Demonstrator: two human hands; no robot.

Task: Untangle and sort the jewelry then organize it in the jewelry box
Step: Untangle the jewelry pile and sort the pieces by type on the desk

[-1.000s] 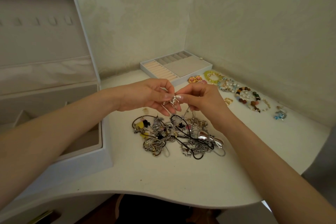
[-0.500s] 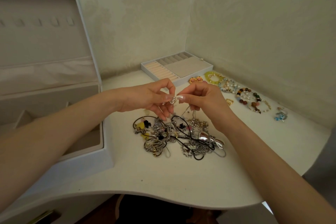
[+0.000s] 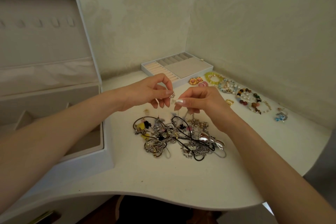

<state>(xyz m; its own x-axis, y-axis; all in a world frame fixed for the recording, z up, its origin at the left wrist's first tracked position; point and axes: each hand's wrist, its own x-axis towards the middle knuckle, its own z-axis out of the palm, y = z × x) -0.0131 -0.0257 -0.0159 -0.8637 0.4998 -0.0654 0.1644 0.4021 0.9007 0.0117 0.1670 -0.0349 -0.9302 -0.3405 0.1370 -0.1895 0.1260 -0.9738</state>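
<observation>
Pinching a small sparkling piece between thumb and forefinger, my left hand is hovering above the tangled pile; my right hand is pinching too, fingers curled on a thin blurred chain hanging toward that pile; the open jewelry box is standing left on the table.

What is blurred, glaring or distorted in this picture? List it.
Head view: soft, dim light, only faint shadows under the tangled pile. Head view: the strands hanging from the right hand are motion-blurred; the beaded cluster pinched by the left hand is sharper. Head view: glare on the silver pendant; wide-angle stretch swells both forearms near the corners.
</observation>
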